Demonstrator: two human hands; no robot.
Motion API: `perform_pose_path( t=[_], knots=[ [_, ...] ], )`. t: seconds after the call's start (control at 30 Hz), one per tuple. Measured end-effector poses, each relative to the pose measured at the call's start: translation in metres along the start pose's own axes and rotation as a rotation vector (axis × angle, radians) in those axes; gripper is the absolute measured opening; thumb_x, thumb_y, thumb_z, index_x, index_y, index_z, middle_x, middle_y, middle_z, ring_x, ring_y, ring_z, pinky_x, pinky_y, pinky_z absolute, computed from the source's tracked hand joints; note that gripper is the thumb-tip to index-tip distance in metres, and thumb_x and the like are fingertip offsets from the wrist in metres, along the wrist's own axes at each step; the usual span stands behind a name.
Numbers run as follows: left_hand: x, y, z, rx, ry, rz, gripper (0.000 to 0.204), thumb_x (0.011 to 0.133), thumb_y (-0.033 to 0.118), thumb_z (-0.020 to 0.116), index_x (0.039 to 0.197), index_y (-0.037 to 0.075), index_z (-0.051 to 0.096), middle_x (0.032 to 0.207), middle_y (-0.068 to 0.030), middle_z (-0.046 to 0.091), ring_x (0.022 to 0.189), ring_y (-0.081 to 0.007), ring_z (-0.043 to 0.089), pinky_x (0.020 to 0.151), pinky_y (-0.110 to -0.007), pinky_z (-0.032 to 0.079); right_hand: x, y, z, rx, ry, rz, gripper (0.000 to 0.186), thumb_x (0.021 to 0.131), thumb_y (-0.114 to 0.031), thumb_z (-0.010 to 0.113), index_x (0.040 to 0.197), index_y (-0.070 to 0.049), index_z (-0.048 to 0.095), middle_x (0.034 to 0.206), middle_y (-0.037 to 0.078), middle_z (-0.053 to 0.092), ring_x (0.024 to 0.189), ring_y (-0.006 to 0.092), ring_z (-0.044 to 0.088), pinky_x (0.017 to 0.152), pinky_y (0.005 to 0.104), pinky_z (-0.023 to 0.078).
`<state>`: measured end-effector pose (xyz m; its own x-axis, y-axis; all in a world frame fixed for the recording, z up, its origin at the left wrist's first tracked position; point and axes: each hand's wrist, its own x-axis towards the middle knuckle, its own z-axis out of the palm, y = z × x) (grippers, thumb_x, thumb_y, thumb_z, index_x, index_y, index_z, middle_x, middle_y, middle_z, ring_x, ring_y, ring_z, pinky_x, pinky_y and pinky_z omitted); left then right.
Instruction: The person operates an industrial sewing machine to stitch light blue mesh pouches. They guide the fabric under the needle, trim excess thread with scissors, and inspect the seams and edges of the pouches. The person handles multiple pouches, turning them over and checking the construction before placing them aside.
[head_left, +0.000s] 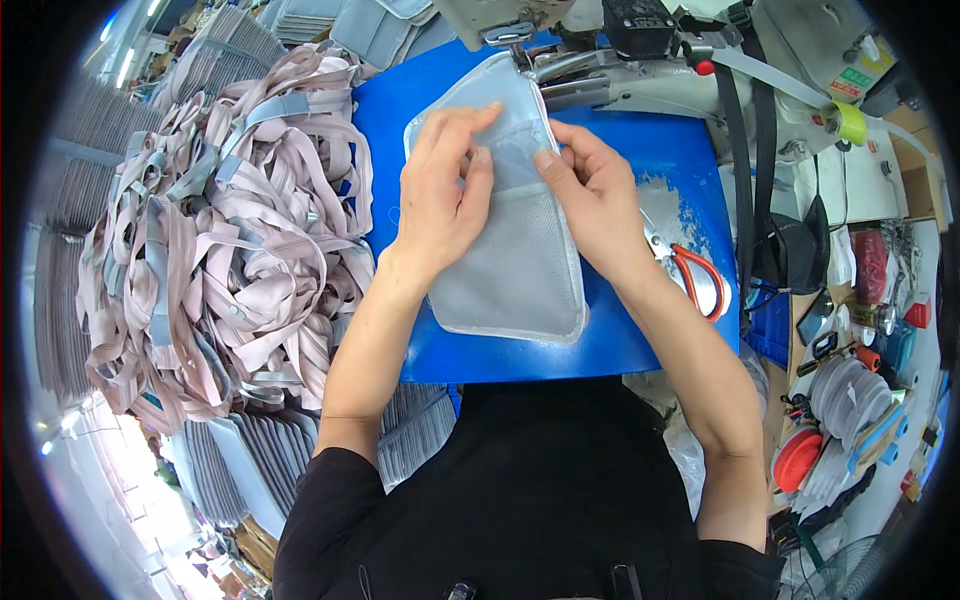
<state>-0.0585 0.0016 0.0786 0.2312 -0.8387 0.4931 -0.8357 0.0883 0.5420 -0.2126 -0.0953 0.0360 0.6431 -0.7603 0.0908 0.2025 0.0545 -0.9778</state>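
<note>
A grey fabric panel with a mesh lower part and pale bound edges lies slanted on the blue work board, its top end at the sewing machine's presser foot. My left hand rests over the panel's upper left, index finger stretched and thumb apart from it. My right hand grips the panel's right edge, thumb on top and fingers curled beside it. Red-handled scissors lie right of the panel, partly behind my right forearm.
A large tangled heap of pink and grey zipper tape borders the board on the left, with stacked grey panels around it. The machine body spans the back. On the right are hanging black straps, white discs and small tools.
</note>
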Motion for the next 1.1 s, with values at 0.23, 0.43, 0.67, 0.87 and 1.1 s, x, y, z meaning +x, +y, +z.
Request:
perform_pose_path(
  t=[0.23,0.43,0.67,0.87,1.1],
  knots=[
    [0.009,0.022,-0.007,0.226,-0.139,0.124,0.044,0.088,0.004,0.067,0.131,0.015,0.072,0.115,-0.0141,0.061,0.078,-0.0246,0.063,0.068,-0.037,0.054,-0.006,-0.022,0.004,0.539,-0.039,0.219,0.038,0.105,-0.013,0.06,0.138,0.005,0.06,0.103,0.007,0.073,0.084,0.0084,0.068,0.074,0.0249,0.056],
    [0.029,0.018,-0.01,0.241,-0.2,0.134,0.046,0.09,0.004,0.065,0.134,0.016,0.072,0.105,-0.0119,0.055,0.078,-0.0236,0.059,0.07,-0.037,0.051,0.004,-0.019,0.002,0.62,-0.055,0.234,0.037,0.105,-0.015,0.06,0.136,0.005,0.061,0.11,0.01,0.073,0.091,0.011,0.07,0.078,0.0267,0.058],
    [0.041,0.008,-0.014,0.275,-0.13,0.149,0.044,0.091,0.008,0.069,0.134,0.017,0.073,0.11,-0.0131,0.06,0.092,-0.0239,0.061,0.08,-0.034,0.052,0.034,-0.005,0.0,0.63,-0.023,0.233,0.032,0.104,-0.02,0.064,0.126,0.004,0.065,0.107,0.011,0.073,0.089,0.0131,0.071,0.078,0.0279,0.057],
    [-0.063,-0.049,-0.024,0.021,0.309,-0.392,0.053,0.094,0.007,0.07,0.146,0.01,0.06,0.151,-0.0176,0.051,0.136,-0.0255,0.052,0.113,-0.035,0.042,0.038,0.004,0.007,0.596,-0.002,0.255,0.031,0.104,-0.024,0.065,0.121,0.002,0.068,0.101,0.008,0.072,0.086,0.014,0.069,0.077,0.0297,0.057],
    [-0.088,-0.048,-0.037,-0.755,0.294,-0.612,0.065,0.098,0.006,0.069,0.158,0.004,0.044,0.157,-0.0136,0.05,0.14,-0.0203,0.05,0.118,-0.034,0.038,0.035,-0.013,-0.04,0.249,0.231,-0.068,0.046,0.11,-0.045,0.054,0.102,-0.004,0.073,0.073,-0.003,0.059,0.071,0.0082,0.059,0.068,0.0251,0.049]
  ],
)
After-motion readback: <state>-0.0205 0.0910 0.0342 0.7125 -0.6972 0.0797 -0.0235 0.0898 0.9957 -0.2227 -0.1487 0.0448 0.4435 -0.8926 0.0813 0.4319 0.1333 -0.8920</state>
